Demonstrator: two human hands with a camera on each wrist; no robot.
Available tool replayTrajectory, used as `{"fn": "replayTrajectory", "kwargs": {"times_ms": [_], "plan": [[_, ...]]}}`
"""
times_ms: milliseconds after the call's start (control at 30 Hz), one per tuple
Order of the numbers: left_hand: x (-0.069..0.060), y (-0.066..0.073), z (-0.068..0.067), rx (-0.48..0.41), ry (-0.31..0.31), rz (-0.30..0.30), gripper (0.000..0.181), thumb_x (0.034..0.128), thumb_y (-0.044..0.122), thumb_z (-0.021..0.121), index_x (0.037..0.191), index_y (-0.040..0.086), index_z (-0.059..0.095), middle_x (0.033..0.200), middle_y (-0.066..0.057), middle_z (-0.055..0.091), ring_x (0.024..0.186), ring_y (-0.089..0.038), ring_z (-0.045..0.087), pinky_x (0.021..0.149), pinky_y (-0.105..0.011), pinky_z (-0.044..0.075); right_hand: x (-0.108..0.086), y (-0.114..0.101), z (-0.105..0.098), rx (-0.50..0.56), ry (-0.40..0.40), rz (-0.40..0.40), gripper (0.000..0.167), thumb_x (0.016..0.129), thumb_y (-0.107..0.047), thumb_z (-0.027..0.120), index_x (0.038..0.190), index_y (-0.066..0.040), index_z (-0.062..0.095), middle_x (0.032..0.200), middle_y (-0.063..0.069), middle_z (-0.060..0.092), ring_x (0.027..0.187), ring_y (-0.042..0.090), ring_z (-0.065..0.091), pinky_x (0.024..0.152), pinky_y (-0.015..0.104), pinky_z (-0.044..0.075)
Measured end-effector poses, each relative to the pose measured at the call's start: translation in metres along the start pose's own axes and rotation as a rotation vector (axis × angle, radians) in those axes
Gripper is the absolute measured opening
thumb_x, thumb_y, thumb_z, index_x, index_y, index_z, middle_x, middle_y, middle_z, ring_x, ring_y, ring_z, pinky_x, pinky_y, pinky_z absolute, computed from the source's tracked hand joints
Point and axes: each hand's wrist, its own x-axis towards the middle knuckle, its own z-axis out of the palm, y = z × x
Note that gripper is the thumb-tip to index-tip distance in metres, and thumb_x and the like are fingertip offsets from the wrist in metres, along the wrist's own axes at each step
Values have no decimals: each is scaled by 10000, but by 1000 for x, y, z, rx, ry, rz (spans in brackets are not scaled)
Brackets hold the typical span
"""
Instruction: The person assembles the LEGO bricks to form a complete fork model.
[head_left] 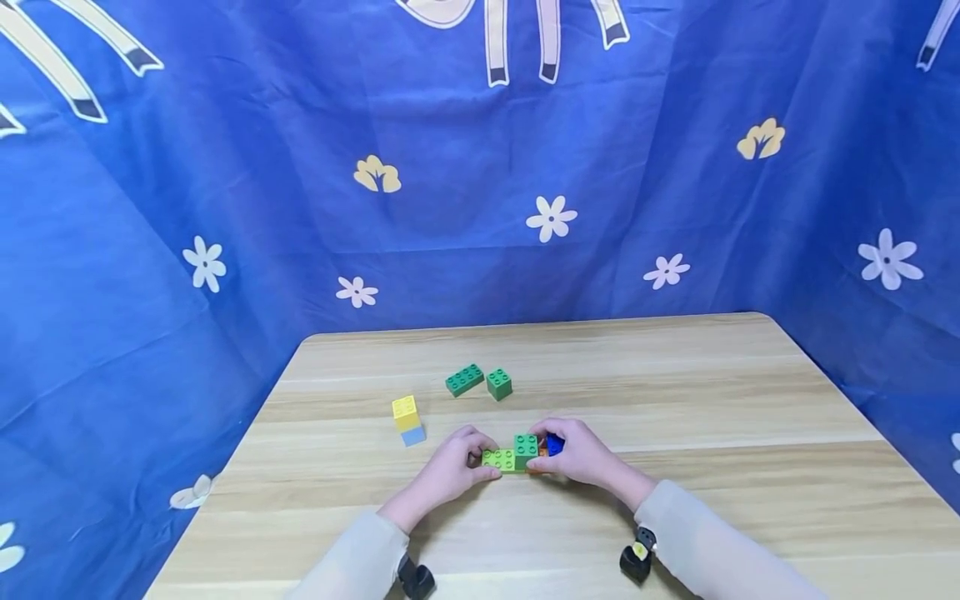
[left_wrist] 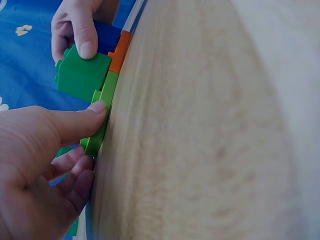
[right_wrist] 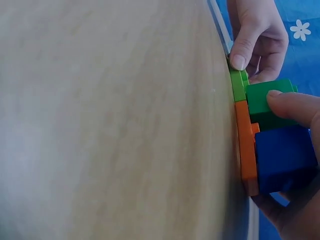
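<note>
A flat light green brick [head_left: 498, 459] and a flat orange brick [right_wrist: 246, 150] lie end to end on the table. Across their seam stands a green block [head_left: 526, 451], and a dark blue block [right_wrist: 284, 159] sits on the orange brick beside it. My left hand [head_left: 452, 461] pinches the outer end of the light green brick between thumb and fingers. From the other side my right hand [head_left: 577, 454] grips the green block, thumb on its near face. Whether the green block is fully seated I cannot tell.
Farther back on the wooden table [head_left: 712, 375] lie a long green brick [head_left: 465, 380] and a small green block [head_left: 498, 383]. To the left, a yellow block [head_left: 406, 412] adjoins a light blue one [head_left: 413, 436]. A blue patterned cloth [head_left: 465, 275] hangs behind the table.
</note>
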Motion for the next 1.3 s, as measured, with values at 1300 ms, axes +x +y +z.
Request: {"fn": "replayTrajectory", "kwargs": {"times_ms": [1300], "plan": [[0, 2, -3, 3, -9, 6, 302, 741, 198, 777, 994, 78, 663, 896, 25, 538, 810, -133, 511, 718, -265, 467, 5, -14, -5, 19, -28, -26, 463, 740, -348, 776, 1120, -112, 657, 1002, -5, 660, 903, 175, 583, 797, 367, 481]]}}
